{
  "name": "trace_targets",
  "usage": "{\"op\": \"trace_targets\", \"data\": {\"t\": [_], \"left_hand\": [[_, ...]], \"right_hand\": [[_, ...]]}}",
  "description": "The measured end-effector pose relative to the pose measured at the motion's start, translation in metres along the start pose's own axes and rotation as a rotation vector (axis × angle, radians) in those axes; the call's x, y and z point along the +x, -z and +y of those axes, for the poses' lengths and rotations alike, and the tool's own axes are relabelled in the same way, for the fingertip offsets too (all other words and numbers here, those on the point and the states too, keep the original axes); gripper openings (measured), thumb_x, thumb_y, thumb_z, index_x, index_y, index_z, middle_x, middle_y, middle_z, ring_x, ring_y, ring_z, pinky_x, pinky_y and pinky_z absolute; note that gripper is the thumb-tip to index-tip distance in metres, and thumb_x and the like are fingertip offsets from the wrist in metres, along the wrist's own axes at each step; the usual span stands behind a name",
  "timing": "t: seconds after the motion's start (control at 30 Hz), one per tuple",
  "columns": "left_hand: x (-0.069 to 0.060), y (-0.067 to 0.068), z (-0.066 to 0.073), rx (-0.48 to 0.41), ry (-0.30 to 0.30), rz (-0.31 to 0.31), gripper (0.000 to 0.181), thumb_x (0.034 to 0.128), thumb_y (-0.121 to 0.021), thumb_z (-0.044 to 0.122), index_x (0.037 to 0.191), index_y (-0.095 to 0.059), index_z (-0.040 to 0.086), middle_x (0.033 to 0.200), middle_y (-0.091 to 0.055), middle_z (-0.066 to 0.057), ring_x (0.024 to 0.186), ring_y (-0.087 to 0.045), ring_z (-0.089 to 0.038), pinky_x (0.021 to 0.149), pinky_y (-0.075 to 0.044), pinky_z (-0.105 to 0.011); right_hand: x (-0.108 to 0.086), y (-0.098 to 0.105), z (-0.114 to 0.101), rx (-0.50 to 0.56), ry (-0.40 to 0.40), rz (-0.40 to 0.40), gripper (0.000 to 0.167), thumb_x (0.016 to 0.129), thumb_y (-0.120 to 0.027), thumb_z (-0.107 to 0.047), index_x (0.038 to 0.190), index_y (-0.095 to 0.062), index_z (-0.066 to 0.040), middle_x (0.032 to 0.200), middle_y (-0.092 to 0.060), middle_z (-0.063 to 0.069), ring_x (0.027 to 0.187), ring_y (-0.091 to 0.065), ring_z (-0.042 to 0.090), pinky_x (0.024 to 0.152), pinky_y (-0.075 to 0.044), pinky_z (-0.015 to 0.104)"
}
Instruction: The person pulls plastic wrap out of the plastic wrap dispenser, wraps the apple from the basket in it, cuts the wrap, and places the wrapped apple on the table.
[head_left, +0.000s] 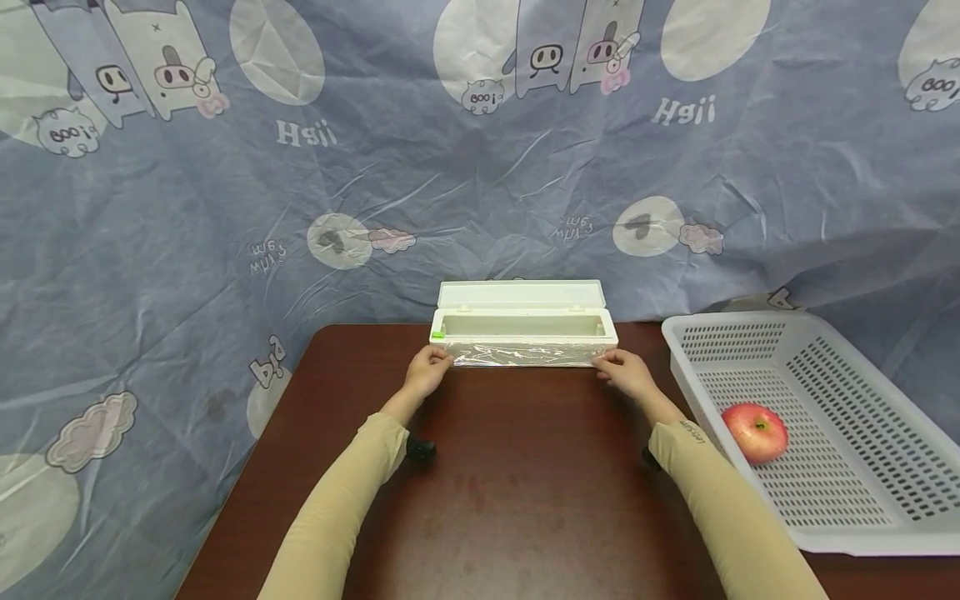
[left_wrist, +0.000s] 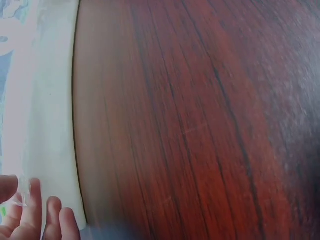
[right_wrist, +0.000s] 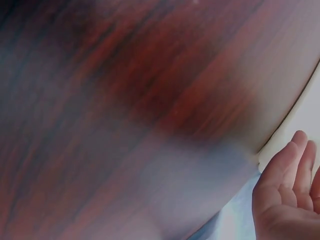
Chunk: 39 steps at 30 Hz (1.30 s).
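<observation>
A white cling film dispenser box (head_left: 615, 329) stands at the table's far edge, its lid (head_left: 521, 293) raised. Shiny clear cling film (head_left: 521, 355) spans the box's front. At the film's left end, my left hand (head_left: 426, 372) pinches it between thumb and fingers; a bit of clear film shows there in the left wrist view. My right hand (head_left: 624, 372) pinches the right end, near the box's right front corner. In the right wrist view only part of that hand (right_wrist: 285, 195) appears beside the pale box, and its grip is hidden.
A white perforated basket (head_left: 678, 350) stands on the right with a red apple (head_left: 755, 432) inside. The dark brown wooden table (head_left: 517, 483) lies under both arms. Behind it hangs a blue-grey printed cloth (head_left: 465, 208). A green piece (head_left: 438, 335) sits at the box's left front.
</observation>
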<state>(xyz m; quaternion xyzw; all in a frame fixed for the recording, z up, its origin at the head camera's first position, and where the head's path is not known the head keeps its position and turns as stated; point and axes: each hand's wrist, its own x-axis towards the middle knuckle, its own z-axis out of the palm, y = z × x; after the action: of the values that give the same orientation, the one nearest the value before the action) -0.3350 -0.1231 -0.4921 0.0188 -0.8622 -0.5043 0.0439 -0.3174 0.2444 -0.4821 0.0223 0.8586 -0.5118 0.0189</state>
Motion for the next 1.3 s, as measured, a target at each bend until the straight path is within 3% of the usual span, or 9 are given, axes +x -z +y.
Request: {"op": "trace_targets", "data": {"t": [0.2, 0.3, 0.43, 0.53, 0.63, 0.87, 1.07, 1.3], "left_hand": [[0.000, -0.001, 0.004, -0.155, 0.003, 0.051, 0.014, 0.0842, -0.066, 0.009, 0.093, -0.060, 0.000, 0.082, -0.064, -0.009, 0.072, -0.054, -0.014, 0.062, -0.042, -0.024], [0.001, 0.001, 0.008, -0.215, 0.006, 0.045, 0.013, 0.0845, -0.067, 0.008, 0.093, -0.062, -0.001, 0.080, -0.064, -0.007, 0.072, -0.056, -0.017, 0.061, -0.043, -0.023], [0.003, 0.003, 0.013, -0.303, 0.033, 0.019, 0.016, 0.0852, -0.066, 0.007, 0.098, -0.062, -0.001, 0.084, -0.067, -0.009, 0.077, -0.062, -0.021, 0.071, -0.051, -0.036], [0.005, 0.005, 0.015, -0.366, 0.086, 0.011, 0.022, 0.0847, -0.067, 0.007, 0.104, -0.060, -0.002, 0.087, -0.068, -0.011, 0.079, -0.065, -0.020, 0.081, -0.049, -0.049], [0.006, 0.008, 0.019, -0.405, 0.128, 0.020, 0.024, 0.0837, -0.068, 0.008, 0.103, -0.061, -0.003, 0.087, -0.068, -0.011, 0.080, -0.067, -0.023, 0.085, -0.047, -0.051], [0.008, 0.015, 0.027, -0.420, 0.120, 0.004, 0.017, 0.0847, -0.067, 0.008, 0.099, -0.065, -0.002, 0.084, -0.068, -0.008, 0.076, -0.066, -0.017, 0.086, -0.047, -0.050], [0.013, 0.020, 0.033, -0.435, 0.128, -0.008, 0.017, 0.0857, -0.067, 0.009, 0.100, -0.065, -0.001, 0.085, -0.067, -0.006, 0.075, -0.065, -0.014, 0.084, -0.049, -0.044], [0.021, 0.021, 0.040, -0.446, 0.155, -0.023, 0.019, 0.0884, -0.065, 0.010, 0.104, -0.063, 0.000, 0.095, -0.065, -0.009, 0.082, -0.065, -0.014, 0.083, -0.051, -0.036]], "right_hand": [[-0.002, 0.004, -0.001, 0.047, 0.014, -0.036, 0.030, 0.096, -0.055, -0.020, 0.106, -0.056, 0.008, 0.104, -0.066, 0.020, 0.092, -0.066, 0.027, 0.083, -0.049, 0.045], [-0.002, 0.006, -0.005, 0.059, 0.024, -0.039, 0.031, 0.096, -0.054, -0.021, 0.107, -0.056, 0.008, 0.104, -0.066, 0.019, 0.087, -0.066, 0.019, 0.084, -0.049, 0.046], [-0.002, 0.008, -0.010, 0.082, 0.028, -0.020, 0.034, 0.096, -0.055, -0.022, 0.110, -0.055, 0.009, 0.105, -0.066, 0.020, 0.082, -0.065, 0.011, 0.085, -0.049, 0.045], [-0.002, 0.009, -0.013, 0.085, 0.029, -0.011, 0.036, 0.096, -0.055, -0.023, 0.110, -0.055, 0.010, 0.106, -0.065, 0.021, 0.080, -0.063, 0.007, 0.086, -0.049, 0.045], [-0.001, 0.009, -0.015, 0.092, 0.028, -0.011, 0.035, 0.096, -0.055, -0.023, 0.109, -0.055, 0.009, 0.106, -0.065, 0.020, 0.081, -0.063, 0.006, 0.087, -0.048, 0.047], [0.001, 0.013, -0.025, 0.129, 0.016, -0.010, 0.035, 0.096, -0.054, -0.023, 0.110, -0.054, 0.009, 0.105, -0.064, 0.018, 0.084, -0.063, 0.010, 0.086, -0.050, 0.041], [0.005, 0.015, -0.031, 0.143, -0.006, 0.001, 0.038, 0.097, -0.051, -0.026, 0.114, -0.053, 0.008, 0.112, -0.059, 0.022, 0.099, -0.059, 0.021, 0.091, -0.046, 0.043], [0.008, 0.016, -0.036, 0.148, -0.019, 0.010, 0.040, 0.098, -0.048, -0.027, 0.116, -0.051, 0.008, 0.115, -0.057, 0.024, 0.094, -0.057, 0.015, 0.095, -0.042, 0.048]]}}
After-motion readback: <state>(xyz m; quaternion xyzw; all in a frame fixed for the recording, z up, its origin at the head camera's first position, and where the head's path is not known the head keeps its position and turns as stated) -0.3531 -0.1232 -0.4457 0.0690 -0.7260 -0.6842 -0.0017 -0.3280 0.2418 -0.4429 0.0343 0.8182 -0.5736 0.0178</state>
